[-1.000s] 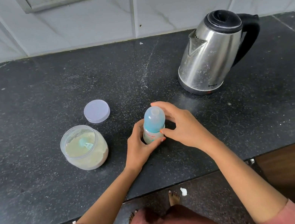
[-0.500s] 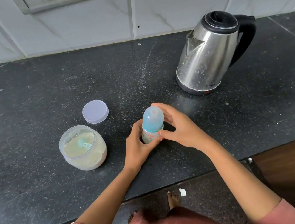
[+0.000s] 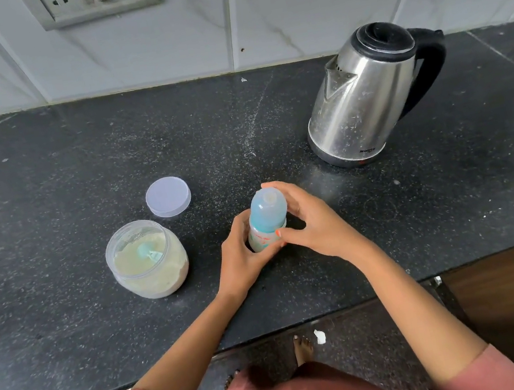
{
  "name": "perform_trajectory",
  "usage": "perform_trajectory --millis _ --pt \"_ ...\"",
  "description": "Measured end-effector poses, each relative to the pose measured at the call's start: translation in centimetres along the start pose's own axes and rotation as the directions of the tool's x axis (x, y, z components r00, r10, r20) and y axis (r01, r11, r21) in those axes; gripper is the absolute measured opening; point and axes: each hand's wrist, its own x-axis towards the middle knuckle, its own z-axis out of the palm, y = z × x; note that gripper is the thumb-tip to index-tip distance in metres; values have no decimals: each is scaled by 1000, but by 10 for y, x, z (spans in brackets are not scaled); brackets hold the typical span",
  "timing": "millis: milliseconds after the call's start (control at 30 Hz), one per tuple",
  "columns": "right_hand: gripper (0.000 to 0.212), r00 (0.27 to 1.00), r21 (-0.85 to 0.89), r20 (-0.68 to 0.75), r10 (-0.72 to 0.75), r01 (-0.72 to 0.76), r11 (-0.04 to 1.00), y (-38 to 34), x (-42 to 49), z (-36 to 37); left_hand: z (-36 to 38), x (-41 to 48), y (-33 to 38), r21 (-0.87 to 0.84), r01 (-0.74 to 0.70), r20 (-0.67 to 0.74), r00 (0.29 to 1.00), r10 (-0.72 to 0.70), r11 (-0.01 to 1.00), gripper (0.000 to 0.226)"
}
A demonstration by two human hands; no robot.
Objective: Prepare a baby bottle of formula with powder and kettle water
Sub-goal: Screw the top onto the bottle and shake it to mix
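On the black stone counter [image 3: 41, 184] the clear baby bottle [image 3: 262, 239] with pale blue cap [image 3: 268, 210] stands. The left hand [image 3: 243, 261] still wraps its base and the right hand [image 3: 319, 225] still grips the cap; filling seemingly hasn't begun.

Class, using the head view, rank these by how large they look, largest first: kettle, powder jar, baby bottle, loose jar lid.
1. kettle
2. powder jar
3. baby bottle and jar lid look about alike. The bottle is seen from above and partly covered by the left hand and right hand, so they are left unranked.
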Motion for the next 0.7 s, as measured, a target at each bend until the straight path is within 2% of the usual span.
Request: perform_trajectory --millis 133,267,333,500,700 --pt "63 994 -34 -111 1 -5 999 1 3 1 0 0 0 2 4 -2 1000 -4 1000 62" --pt "58 973 -156 -231 -16 -21 987 1 7 14 0 0 0 25 -16 -8 1000 16 1000 60" --pt "65 981 -156 -194 -4 -27 987 1 6 14 0 0 0 38 -16 -10 1000 16 999 60" --pt "74 998 10 60 24 -25 1000 2 0 0 0 0 0 17 -5 -5 1000 5 1000 61" --pt "62 997 -38 -82 5 -8 999 3 4 0 0 0 -2 10 -1 -7 1000 1 1000 61"
